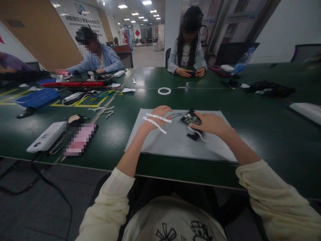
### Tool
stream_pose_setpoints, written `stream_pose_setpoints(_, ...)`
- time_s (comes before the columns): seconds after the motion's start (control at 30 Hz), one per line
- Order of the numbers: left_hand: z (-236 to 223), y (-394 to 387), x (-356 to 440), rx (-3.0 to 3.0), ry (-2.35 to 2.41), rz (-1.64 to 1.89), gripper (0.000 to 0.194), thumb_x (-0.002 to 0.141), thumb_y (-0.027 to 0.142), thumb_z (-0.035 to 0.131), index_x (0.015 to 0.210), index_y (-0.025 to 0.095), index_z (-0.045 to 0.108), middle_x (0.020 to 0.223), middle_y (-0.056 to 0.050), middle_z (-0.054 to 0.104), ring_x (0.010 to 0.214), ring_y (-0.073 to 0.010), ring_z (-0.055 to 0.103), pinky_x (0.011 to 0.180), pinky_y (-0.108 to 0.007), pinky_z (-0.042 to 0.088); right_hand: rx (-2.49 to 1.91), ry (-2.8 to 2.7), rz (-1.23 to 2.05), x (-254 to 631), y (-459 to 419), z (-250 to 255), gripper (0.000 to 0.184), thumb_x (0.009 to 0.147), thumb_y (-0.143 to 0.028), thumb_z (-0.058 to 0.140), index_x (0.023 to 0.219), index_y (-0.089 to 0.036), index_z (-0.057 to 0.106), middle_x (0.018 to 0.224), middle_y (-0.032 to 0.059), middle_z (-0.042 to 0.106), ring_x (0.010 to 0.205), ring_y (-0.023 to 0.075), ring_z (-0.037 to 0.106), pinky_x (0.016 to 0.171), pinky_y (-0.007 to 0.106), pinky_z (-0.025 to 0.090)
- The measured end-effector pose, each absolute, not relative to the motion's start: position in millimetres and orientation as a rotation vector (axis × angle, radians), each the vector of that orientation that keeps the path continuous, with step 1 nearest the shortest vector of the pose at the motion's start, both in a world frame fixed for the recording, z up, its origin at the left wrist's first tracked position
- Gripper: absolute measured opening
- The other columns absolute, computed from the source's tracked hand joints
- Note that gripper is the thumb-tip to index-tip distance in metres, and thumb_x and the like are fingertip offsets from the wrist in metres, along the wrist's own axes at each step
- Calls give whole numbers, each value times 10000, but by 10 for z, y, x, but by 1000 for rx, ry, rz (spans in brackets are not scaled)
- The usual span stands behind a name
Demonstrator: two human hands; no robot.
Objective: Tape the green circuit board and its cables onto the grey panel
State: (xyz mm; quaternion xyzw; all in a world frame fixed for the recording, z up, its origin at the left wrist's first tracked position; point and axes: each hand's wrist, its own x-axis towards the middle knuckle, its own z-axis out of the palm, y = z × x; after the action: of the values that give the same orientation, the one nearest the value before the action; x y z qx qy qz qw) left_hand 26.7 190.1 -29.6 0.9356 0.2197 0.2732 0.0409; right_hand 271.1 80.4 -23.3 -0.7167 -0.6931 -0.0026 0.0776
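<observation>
Gently steady circuit board [190,118] by edges: right hand [213,124] holds it; left hand [160,110] grip hidden, can't tell; keep cable [177,114] slack.

No text is legible, the wall sign [82,22] blurred.

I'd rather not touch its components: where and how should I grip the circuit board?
Probably pinch the circuit board by its near-left edge, coming from the left: that edge shows uncovered, while the right hand overlaps its right side.
</observation>
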Motion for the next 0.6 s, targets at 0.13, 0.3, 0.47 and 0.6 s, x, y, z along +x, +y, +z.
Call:
stream_pose_setpoints(0.13, -286, 1905, 249, 2886, 768, 808, 268, 875, 290, 480, 1093, 160, 566, 1139, -93, 598, 1084, -221, 547, 937, -407, 442, -2624, -1866, -121, 2569, 639, -128, 805, 751, -736, 382, 1268, -133, 513, 967, 234, 647, 898, 407, 608, 701, 512, 454)
stream_pose_setpoints(0.3, -277, 1874, 257, 2888, 903, 744, 240, 858, 261, 500, 1064, 166, 582, 1116, -81, 606, 1045, -220, 560, 914, -392, 443, -2670, -1848, -127, 2178, 411, -20, 709, 810, -694, 310, 1103, -114, 593, 811, 218, 659, 783, 376, 638, 629, 465, 468)
stream_pose_setpoints(0.47, -247, 1817, 267, 2896, 993, 697, 242, 874, 288, 486, 1061, 172, 587, 1126, -66, 606, 1050, -219, 554, 912, -377, 432, -2437, -2103, -127, 1909, 369, 96, 531, 873, -557, 328, 1060, -150, 613, 792, 173, 667, 729, 301, 648, 585, 374, 482)
stream_pose_setpoints(0.6, -185, 1779, 276, 2884, 1016, 665, 270, 919, 311, 403, 1073, 183, 583, 1123, -52, 613, 1049, -194, 559, 913, -339, 426, -2138, -2244, -171, 2194, 584, 118, 416, 888, -297, 356, 1216, -140, 559, 1028, 157, 658, 918, 287, 625, 777, 418, 486)
